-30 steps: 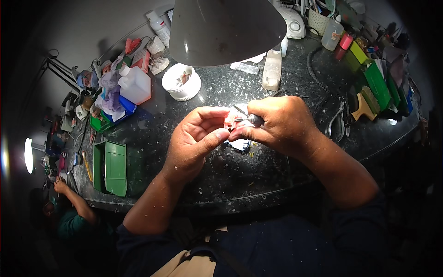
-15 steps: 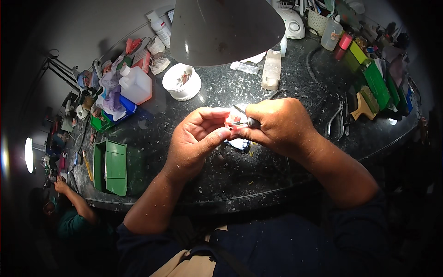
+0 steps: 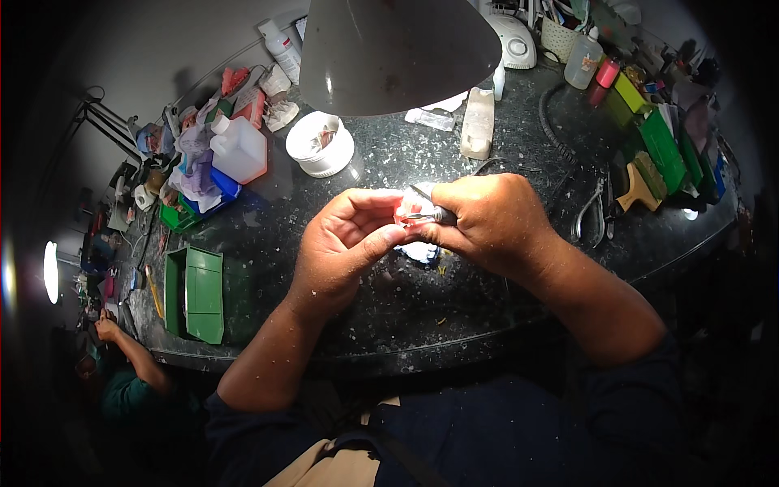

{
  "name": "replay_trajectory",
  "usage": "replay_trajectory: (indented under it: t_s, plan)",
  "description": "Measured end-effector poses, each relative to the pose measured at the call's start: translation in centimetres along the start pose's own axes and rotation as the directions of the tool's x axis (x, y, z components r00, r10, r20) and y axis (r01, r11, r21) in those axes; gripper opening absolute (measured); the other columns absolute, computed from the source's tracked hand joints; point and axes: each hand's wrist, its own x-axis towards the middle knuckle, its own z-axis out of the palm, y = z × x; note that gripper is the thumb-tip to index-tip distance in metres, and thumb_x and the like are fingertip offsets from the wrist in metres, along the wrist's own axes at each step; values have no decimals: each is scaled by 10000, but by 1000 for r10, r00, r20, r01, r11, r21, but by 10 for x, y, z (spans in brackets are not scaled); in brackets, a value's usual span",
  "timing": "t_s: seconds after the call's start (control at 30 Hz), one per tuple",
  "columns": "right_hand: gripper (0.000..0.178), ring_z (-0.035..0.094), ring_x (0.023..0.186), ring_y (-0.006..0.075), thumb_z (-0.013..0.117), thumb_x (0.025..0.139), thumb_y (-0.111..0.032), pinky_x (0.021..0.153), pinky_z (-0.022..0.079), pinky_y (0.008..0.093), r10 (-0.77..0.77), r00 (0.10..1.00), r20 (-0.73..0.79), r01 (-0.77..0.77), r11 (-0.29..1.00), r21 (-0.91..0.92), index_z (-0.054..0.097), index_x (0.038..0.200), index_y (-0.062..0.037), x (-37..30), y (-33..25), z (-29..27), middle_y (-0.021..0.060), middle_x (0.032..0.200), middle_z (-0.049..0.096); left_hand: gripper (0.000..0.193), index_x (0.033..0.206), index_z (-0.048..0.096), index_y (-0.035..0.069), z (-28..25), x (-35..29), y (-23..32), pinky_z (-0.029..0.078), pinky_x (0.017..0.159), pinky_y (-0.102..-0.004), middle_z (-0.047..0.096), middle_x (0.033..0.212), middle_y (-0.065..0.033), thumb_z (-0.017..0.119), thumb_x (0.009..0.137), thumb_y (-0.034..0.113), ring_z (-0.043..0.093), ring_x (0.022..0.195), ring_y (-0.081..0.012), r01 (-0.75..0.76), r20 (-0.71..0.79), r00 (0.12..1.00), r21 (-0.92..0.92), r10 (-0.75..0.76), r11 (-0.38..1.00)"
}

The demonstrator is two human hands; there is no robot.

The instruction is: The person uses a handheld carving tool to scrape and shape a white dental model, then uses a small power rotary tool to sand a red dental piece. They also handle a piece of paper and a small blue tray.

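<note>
Under the lamp, my left hand pinches a small pink piece, which looks like a denture, between thumb and fingers. My right hand is closed round a dark rotary handpiece. Its thin metal tip points left and reaches the pink piece; whether it touches cannot be made out. Both hands meet above the dark bench, so much of the pink piece is covered by fingers. Just below them lies a small white-and-blue bundle, partly hidden.
A grey lamp shade hangs over the far middle. A white round tub and a green bin stand left on the speckled bench. Pliers and a wooden brush lie right. A co-worker's arm shows far left.
Both hands keep almost the same place and grip. The right hand and handpiece shift very slightly against the pink denture piece.
</note>
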Motion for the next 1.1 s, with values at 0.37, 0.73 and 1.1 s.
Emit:
replay_trajectory:
  t_s: [0.37,0.73,1.1]
  plan:
    - [513,781,689,305,784,988,-622,606,610,443,5,1000,-4,-5,1000,-7,728,850,-131,1,0,0,90,739,746,345,1391,639,-41,0,1,-2,586,1173,-411,758,1362,-189,748,1064,-65,739,1295,-238,-17,-6,1000,-9,17,1000]
    - [516,770,668,300,784,991,-619,590,599,436,-36,999,-38,35,999,-36,712,837,-131,-1,0,1,81,726,736,371,1407,599,-46,1,0,-4,606,1175,-455,744,1378,-237,740,1064,-27,760,1293,-307,-2,-40,999,53,4,999]
    - [508,773,656,290,786,992,-615,586,602,429,-40,998,-45,37,998,-57,723,838,-135,0,0,2,70,728,746,363,1392,597,-43,1,1,-4,597,1184,-459,743,1380,-250,746,1061,-32,758,1293,-304,-17,-51,998,51,20,999]
